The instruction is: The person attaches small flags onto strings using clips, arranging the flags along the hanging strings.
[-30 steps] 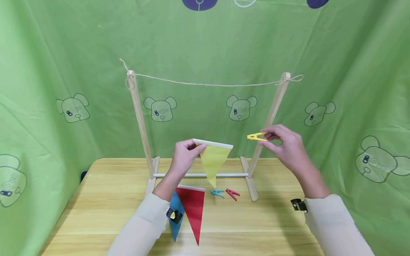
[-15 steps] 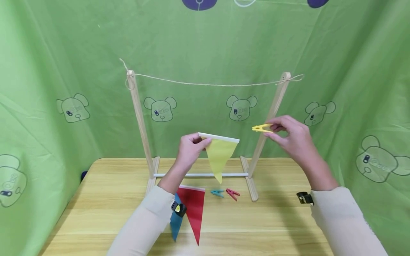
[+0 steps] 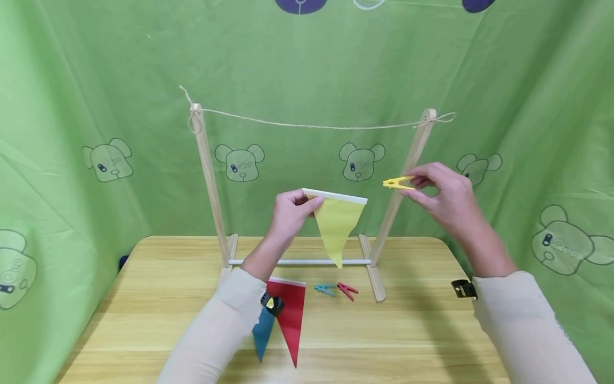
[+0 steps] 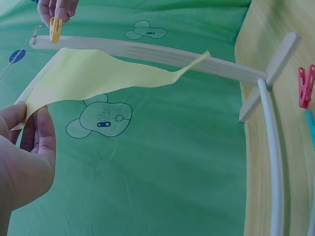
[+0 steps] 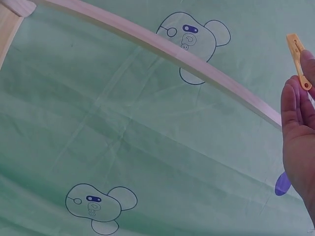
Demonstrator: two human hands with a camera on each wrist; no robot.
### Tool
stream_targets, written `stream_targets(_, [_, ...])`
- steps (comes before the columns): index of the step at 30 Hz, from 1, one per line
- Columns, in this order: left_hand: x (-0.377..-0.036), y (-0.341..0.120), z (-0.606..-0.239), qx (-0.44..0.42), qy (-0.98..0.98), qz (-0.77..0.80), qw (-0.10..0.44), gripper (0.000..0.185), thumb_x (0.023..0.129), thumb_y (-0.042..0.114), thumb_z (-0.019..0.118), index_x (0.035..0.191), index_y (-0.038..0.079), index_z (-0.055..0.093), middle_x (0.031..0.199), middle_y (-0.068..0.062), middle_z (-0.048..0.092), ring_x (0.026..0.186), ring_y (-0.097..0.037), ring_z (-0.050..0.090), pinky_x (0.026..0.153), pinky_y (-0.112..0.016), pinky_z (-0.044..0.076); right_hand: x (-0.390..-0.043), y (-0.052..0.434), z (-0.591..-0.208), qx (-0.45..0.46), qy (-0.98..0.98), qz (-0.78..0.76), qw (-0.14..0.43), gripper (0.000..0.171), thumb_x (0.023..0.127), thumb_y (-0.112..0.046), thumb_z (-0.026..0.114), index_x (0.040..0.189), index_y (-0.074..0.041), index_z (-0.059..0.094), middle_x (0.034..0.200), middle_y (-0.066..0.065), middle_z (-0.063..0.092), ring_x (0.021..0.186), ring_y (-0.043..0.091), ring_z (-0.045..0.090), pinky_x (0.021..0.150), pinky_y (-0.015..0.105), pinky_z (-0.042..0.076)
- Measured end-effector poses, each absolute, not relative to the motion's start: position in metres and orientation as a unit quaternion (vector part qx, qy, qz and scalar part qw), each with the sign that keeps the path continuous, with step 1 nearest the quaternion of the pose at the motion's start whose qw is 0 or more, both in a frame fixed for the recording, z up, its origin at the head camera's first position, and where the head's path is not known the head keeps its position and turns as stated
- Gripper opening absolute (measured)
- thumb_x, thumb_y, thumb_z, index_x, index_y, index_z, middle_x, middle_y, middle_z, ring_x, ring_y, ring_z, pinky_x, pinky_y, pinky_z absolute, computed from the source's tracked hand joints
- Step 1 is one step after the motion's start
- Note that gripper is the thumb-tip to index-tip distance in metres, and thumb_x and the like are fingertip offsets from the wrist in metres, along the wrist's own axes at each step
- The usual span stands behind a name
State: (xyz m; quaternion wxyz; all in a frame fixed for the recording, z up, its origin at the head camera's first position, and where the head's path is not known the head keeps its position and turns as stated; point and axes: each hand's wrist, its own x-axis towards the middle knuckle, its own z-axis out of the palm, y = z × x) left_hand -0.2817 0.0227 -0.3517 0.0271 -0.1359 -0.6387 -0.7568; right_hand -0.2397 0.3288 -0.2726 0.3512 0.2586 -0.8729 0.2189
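Note:
In the head view my left hand (image 3: pixel 290 216) pinches the left end of the white top edge of a yellow triangular pennant (image 3: pixel 337 221), which hangs point down above the table. My right hand (image 3: pixel 446 197) holds a yellow clothespin (image 3: pixel 397 183) by its handle ends, the nose pointing left. Both things are below the twine (image 3: pixel 307 126) and apart from each other. In the left wrist view the pennant (image 4: pixel 93 76) stretches from my thumb and fingers. The clothespin (image 5: pixel 298 61) shows at the right edge of the right wrist view.
The twine runs between two wooden posts (image 3: pixel 209 176) joined low by a white rod (image 3: pixel 299 262). On the table (image 3: pixel 158 298) lie a red pennant (image 3: pixel 290 309), a blue pennant (image 3: pixel 262 333) partly behind my left forearm, a blue clothespin (image 3: pixel 325 289) and a red clothespin (image 3: pixel 347 290).
Both hands have risen and shifted right, carrying the yellow pennant and the yellow clothespin closer to the twine's height. The things on the table lie as before.

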Motion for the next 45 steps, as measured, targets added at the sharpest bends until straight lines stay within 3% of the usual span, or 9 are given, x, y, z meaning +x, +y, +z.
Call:
stream_targets(6, [-0.283,0.027,-0.344,-0.139,-0.629,-0.764,0.018,0.022,0.091,0.006,0.077,0.11,-0.007,0.075,0.087,-0.005,0.073,0.072,-0.012,0.067,0.077,-0.036,0.063,-0.24,0.329,-0.266,0.252,-0.877,0.212,0.349,0.037,0.076,0.003,0.088,0.109,-0.001,0.073,0.101,0.008,0.072,0.088,-0.003,0.06,0.082,-0.001,0.045])
stream_targets(10, [-0.284,0.031,-0.339,-0.138,-0.624,-0.769,0.017,0.023,0.092,0.005,0.077,0.111,-0.007,0.074,0.09,-0.007,0.073,0.074,-0.013,0.067,0.079,-0.037,0.064,-0.24,0.328,-0.261,0.254,-0.875,0.208,0.355,0.037,0.076,0.002,0.089,0.109,-0.001,0.073,0.102,0.01,0.073,0.087,-0.001,0.06,0.081,-0.003,0.043])
stream_targets(19, [-0.289,0.037,-0.326,-0.126,-0.614,-0.778,0.024,0.024,0.091,0.005,0.077,0.112,-0.006,0.073,0.086,-0.003,0.071,0.071,-0.012,0.066,0.07,-0.026,0.061,-0.241,0.328,-0.249,0.268,-0.868,0.202,0.366,0.036,0.076,0.0,0.089,0.109,-0.001,0.074,0.101,0.01,0.073,0.087,-0.001,0.059,0.081,-0.002,0.044])
stream_targets(45, [-0.292,0.068,-0.304,-0.134,-0.6,-0.788,0.03,0.023,0.091,0.005,0.077,0.112,-0.006,0.074,0.083,-0.001,0.068,0.069,-0.011,0.063,0.068,-0.026,0.06,-0.243,0.331,-0.211,0.27,-0.864,0.164,0.393,0.034,0.079,-0.002,0.088,0.109,0.002,0.073,0.099,0.014,0.073,0.086,-0.012,0.051,0.08,-0.003,0.041])
